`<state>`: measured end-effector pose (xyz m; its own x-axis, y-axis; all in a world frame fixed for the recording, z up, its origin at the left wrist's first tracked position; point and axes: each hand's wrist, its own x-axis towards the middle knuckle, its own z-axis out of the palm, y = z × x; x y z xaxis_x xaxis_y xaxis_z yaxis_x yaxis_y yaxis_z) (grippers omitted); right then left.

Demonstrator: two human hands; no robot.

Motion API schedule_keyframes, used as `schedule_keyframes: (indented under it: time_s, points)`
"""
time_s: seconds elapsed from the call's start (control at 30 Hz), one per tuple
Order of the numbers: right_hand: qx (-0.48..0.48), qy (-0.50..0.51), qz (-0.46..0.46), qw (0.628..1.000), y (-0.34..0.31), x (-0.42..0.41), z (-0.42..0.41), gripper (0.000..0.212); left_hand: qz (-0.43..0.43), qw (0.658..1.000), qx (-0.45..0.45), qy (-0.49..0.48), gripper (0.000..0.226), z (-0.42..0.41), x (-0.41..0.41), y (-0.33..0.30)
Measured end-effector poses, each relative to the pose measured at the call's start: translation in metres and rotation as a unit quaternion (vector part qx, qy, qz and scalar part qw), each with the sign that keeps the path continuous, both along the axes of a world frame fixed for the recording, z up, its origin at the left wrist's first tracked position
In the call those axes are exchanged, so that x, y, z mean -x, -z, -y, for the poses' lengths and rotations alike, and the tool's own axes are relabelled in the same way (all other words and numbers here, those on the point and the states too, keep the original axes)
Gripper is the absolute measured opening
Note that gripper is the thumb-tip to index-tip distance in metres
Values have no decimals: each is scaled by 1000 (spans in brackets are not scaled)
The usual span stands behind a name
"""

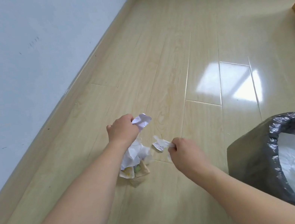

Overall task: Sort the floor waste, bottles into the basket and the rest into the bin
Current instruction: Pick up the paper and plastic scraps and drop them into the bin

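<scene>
Paper could slip on the way to the lined bin at right, since the left hand only pinches a crumpled white sheet and the right hand a thin scrap, above the floor pile

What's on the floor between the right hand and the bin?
Nothing: in the head view the stretch from the right hand, which pinches a paper scrap, to the bin is bare wooden floor.

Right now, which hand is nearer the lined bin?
The right hand, holding a paper scrap just left of the bin. The left hand is farther left, gripping crumpled paper.
</scene>
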<state>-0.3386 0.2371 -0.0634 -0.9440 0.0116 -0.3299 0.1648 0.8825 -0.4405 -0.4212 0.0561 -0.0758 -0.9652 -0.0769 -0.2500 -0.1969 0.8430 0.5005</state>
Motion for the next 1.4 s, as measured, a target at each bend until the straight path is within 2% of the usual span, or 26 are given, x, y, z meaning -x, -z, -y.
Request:
schedule_keyframes:
  time_s: [0.17, 0.23, 0.3, 0.4, 0.53, 0.7, 0.83, 0.93, 1.0, 1.13, 1.27, 1.4]
  points:
    - [3, 6, -94, 996, -70, -4, -33, 21, -35, 988, -144, -34, 23, -24, -17, -53]
    - [7, 12, -130, 991, -99, -11, -56, 21, -57, 988, -145, 2, 15, -44, -20, -81]
    - [0, 21, -153, 988, -125, -19, -85, 20, -84, 986, -139, 45, 22, -69, -22, -114]
    - [-28, 49, -159, 986, -153, -38, -140, 20, -83, 978, -153, 117, 15, -119, -36, -164]
    - [-68, 109, -155, 980, -162, -70, -213, 20, -21, 963, -135, 231, 6, -189, -66, -200]
    - [-122, 98, -35, 987, -155, -107, -258, 21, 54, 935, -33, 350, 11, -260, -111, -197]
    - [-149, 67, -19, 986, -161, -116, -269, 19, 79, 912, 57, 398, 30, -283, -134, -180]
    - [-157, 52, -55, 985, -177, -115, -264, 16, 33, 924, 84, 370, 36, -273, -126, -184]
    - [-155, 37, -97, 982, -183, -112, -249, 6, 14, 937, 92, 337, 35, -250, -109, -192]
    - [-106, 3, -170, 980, -174, -98, -195, 34, -5, 960, 100, 261, 36, -177, -77, -208]
    - [-48, -73, -167, 982, -157, -80, -123, 44, 16, 972, 136, 193, 36, -92, -57, -197]
    - [-21, -111, -114, 987, -123, -53, -65, 44, 62, 973, 139, 171, 35, -26, -48, -150]
